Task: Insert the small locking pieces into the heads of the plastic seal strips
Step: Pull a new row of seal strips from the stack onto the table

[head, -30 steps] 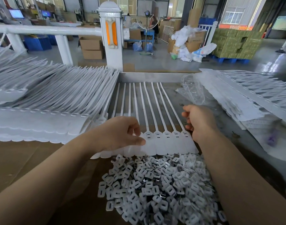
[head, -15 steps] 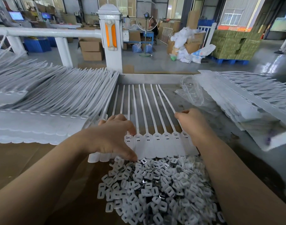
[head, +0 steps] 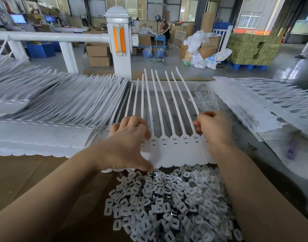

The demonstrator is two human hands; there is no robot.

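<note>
- Fingers (head: pixel 200 124) of the right hand (head: pixel 213 130) curl around the right edge of the joined row of seal strips (head: pixel 174 149), gripping it at the heads.
- Left hand (head: pixel 127 145) grips the row's left side, fingers curled over the strip heads and thumb stretched down to the row's lower edge.
- That row sits at the middle of the desk (head: pixel 27 175), its thin tails fanning up and away from the person, tips lifted above the desk's far edge.
- Just below the row lies a heap of small locking pieces (head: pixel 167 206), white with slotted centres, touching the row's lower edge.
- Left of the row, a large stack of similar strips (head: pixel 50 116) overlaps in layers.
- Right of the row, another stack of strips (head: pixel 258 105) lies beside a crumpled clear plastic bag (head: pixel 204 98).
- Beyond the row stands a white post (head: pixel 119 44) with an orange reflector.
</note>
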